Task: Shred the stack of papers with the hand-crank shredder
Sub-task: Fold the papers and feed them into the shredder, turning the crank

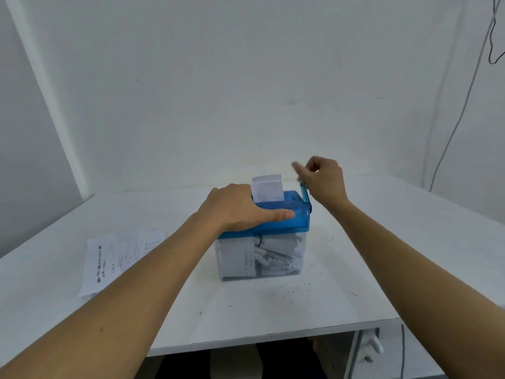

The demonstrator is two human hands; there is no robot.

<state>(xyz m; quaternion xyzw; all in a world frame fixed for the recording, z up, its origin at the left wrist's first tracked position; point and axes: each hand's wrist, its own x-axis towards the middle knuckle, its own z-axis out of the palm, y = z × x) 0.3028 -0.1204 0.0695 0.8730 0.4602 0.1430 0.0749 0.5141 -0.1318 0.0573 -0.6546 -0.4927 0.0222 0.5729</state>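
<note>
Our left hand (240, 209) lay flat on the blue plastic lid (297, 217) of the small hand-crank shredder (273, 242), fingers straight and pressing down, the thumb stretched along the lid's near edge. Our right hand (323, 179) was curled round the top of the slim blue plastic crank (304, 194), which rose tilted from the right end of the lid. The knob end of it was blurred, so we could not tell just how the fingers sat there.

Between the two hands a white printed sheet (267, 190) stood upright in the slot on top of the lid, just beside the left hand's knuckles, with its lower part already inside. Under the lid sat the clear plastic bin (289, 269) of the shredder, packed with white paper shreds (270, 255).

The shredder stood near the middle of the white bench (382, 255). To its left, apart from it and partly hidden by our left forearm, the stack of papers (109, 258) lay flat, white sheets with dark print. Small dark specks (295, 291) dotted the bench in front of the bin and to its right.

Behind the bench rose a plain white wall (246, 77), and a thin dark cable (464, 105) hung down it at the far right. Below the bench's near right corner we saw a white cabinet (374, 348) with a pale handle.
</note>
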